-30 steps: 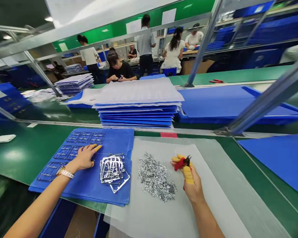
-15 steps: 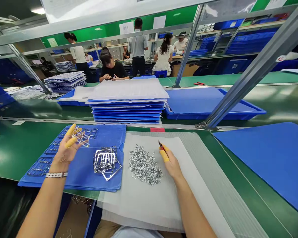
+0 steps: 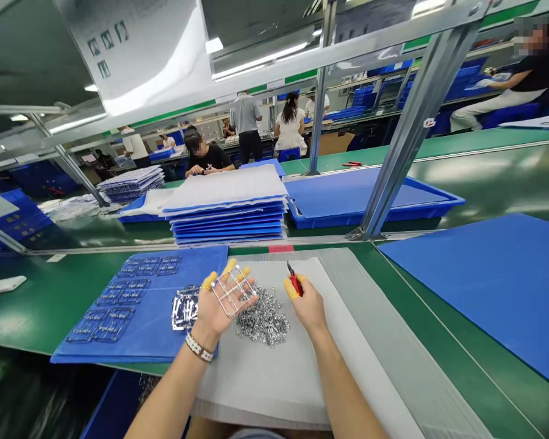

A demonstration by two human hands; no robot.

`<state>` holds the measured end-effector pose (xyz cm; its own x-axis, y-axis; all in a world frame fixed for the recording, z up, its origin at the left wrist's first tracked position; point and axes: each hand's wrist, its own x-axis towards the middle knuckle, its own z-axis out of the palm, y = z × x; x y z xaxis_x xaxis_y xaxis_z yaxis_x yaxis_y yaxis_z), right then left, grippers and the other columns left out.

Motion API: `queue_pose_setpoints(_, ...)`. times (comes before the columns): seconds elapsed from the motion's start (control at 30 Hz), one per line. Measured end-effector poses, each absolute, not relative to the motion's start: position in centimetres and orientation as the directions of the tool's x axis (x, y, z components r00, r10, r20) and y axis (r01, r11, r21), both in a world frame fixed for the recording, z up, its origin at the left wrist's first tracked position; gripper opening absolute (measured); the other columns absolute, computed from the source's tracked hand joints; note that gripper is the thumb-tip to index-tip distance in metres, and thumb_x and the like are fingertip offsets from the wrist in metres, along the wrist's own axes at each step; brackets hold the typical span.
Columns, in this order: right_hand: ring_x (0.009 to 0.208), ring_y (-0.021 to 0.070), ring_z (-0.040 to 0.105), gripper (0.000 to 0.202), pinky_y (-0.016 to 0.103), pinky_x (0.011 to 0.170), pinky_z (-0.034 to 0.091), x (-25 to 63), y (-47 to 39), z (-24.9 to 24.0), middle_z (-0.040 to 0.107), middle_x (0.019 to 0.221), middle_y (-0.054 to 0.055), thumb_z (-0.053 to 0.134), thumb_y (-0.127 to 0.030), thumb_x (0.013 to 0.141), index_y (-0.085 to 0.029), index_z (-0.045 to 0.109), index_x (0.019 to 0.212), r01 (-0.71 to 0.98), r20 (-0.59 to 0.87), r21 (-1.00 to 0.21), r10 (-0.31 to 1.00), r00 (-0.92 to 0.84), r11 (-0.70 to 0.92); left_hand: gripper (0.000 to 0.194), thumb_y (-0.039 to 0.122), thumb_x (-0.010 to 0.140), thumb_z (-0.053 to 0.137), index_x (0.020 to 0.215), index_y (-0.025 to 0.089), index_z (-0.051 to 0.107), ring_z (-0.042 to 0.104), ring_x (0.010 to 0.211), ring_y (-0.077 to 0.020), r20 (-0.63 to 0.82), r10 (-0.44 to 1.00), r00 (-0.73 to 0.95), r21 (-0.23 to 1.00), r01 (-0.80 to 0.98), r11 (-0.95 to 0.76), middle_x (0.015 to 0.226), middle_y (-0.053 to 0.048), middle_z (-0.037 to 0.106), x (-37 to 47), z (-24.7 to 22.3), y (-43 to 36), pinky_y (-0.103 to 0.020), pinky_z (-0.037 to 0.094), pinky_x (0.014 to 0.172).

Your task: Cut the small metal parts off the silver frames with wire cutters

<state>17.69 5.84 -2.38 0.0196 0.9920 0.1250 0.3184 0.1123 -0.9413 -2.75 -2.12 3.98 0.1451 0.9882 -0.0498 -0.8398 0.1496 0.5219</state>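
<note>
My left hand, palm up with yellow finger cots on, holds a shiny silver sprue frame with thin crossbars. It hovers beside a heap of small silver parts on white sheeting. In my right hand is a pair of red-handled nippers, its dark tips pointing up and away from me. Behind my left wrist, partly hidden, lies a pile of silver frames. More frames are laid out in rows on a blue sheet.
Across the bench stands a stack of blue and white sheets. A blue tray is to its right, behind a metal post. Another blue sheet covers the right side. Several people work at the benches beyond.
My left hand has moved right with a frame, from above the blue sheet to beside the heap of parts. My right hand still holds the nippers. The view has tilted up.
</note>
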Motion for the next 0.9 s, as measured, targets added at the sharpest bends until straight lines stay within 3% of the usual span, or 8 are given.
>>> queue_pose_setpoints(0.13, 0.085, 0.0201, 0.060, 0.048, 0.034, 0.080, 0.046, 18.3, 4.6, -1.2, 0.066, 0.101, 0.008, 0.042, -0.055, 0.081, -0.019, 0.056, 0.109, 0.205, 0.187, -0.960, 0.982, -0.030, 0.189, 0.054, 0.031, 0.084, 0.040, 0.137, 0.024, 0.040, 0.048, 0.120, -0.0336, -0.112, 0.980, 0.164, 0.523, -0.829, 0.199, 0.133, -0.014, 0.051, -0.5, 3.3, -1.0, -0.060, 0.031, 0.098)
queue_pose_setpoints(0.23, 0.080, 0.0184, 0.061, 0.040, 0.032, 0.075, 0.048, 18.5, 3.4, -0.6, 0.066, 0.097, 0.006, 0.038, -0.049, 0.087, -0.021, 0.054, 0.110, 0.185, 0.289, -0.932, 0.948, -0.134, 0.310, 0.053, 0.035, 0.084, 0.042, 0.135, 0.023, 0.042, 0.053, 0.114, -0.0330, -0.162, 0.971, 0.175, 0.526, -0.817, 0.235, 0.129, -0.013, 0.055, 1.0, 2.4, -0.1, -0.058, 0.037, 0.093)
queue_pose_setpoints(0.4, 0.076, 0.0179, 0.061, 0.035, 0.032, 0.072, 0.050, 18.0, 2.5, -1.1, 0.064, 0.093, 0.006, 0.049, -0.039, 0.084, -0.020, 0.053, 0.112, 0.321, 0.421, -0.821, 0.880, -0.219, 0.472, 0.057, 0.045, 0.084, 0.046, 0.134, 0.018, 0.045, 0.062, 0.093, -0.0270, -0.208, 0.971, 0.114, 0.569, -0.794, 0.215, 0.115, -0.015, 0.063, 3.3, 1.3, 2.1, -0.043, 0.045, 0.083)
queue_pose_setpoints(0.63, 0.079, 0.0194, 0.063, 0.024, 0.031, 0.064, 0.051, 18.3, 3.2, -2.0, 0.063, 0.088, 0.003, 0.047, -0.035, 0.081, -0.024, 0.056, 0.102, 0.521, 0.381, -0.706, 0.877, -0.292, 0.480, 0.057, 0.029, 0.080, 0.047, 0.136, 0.021, 0.042, 0.061, 0.100, -0.0290, -0.165, 0.982, 0.091, 0.493, -0.855, 0.163, 0.118, -0.013, 0.062, 4.5, 0.8, 2.6, -0.046, 0.041, 0.089)
queue_pose_setpoints(0.8, 0.075, 0.0209, 0.062, 0.023, 0.031, 0.061, 0.047, 19.5, 3.4, -1.5, 0.063, 0.081, 0.003, 0.049, -0.035, 0.081, -0.025, 0.058, 0.099, 0.638, 0.410, -0.533, 0.829, -0.380, 0.556, 0.055, 0.042, 0.085, 0.045, 0.132, 0.014, 0.047, 0.063, 0.097, -0.0299, -0.190, 0.978, 0.085, 0.412, -0.897, 0.158, 0.109, -0.015, 0.066, 5.5, 0.1, 2.7, -0.044, 0.041, 0.090)
queue_pose_setpoints(0.9, 0.074, 0.0214, 0.061, 0.023, 0.032, 0.062, 0.045, 19.9, 3.5, -1.1, 0.063, 0.079, 0.004, 0.049, -0.034, 0.081, -0.024, 0.059, 0.099, 0.703, 0.392, -0.438, 0.823, -0.411, 0.560, 0.056, 0.048, 0.086, 0.044, 0.131, 0.015, 0.047, 0.064, 0.094, -0.0287, -0.213, 0.969, 0.128, 0.394, -0.896, 0.205, 0.105, -0.014, 0.067, 5.8, -0.2, 3.0, -0.042, 0.042, 0.088)
